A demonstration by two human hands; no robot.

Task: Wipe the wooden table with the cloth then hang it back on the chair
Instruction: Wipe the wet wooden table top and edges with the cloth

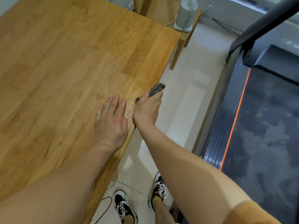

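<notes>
The wooden table (68, 65) fills the left and middle of the head view. Its right edge runs diagonally down toward me. My left hand (111, 120) lies flat on the tabletop near that edge, fingers spread, holding nothing. My right hand (148, 109) is at the table's right edge, shut on a bunched grey cloth (157, 90) that sticks out past the fingers and over the edge. A damp sheen shows on the wood just ahead of both hands. A wooden chair (161, 12) stands at the table's far end, only partly in view.
A wooden stool (183, 38) with a grey cylindrical appliance (186, 15) on it stands past the table's far right corner. A black treadmill (262, 120) with an orange stripe fills the right side. Pale tiled floor (186, 102) lies between. My shoes (159, 189) and a black cable (105, 209) are below.
</notes>
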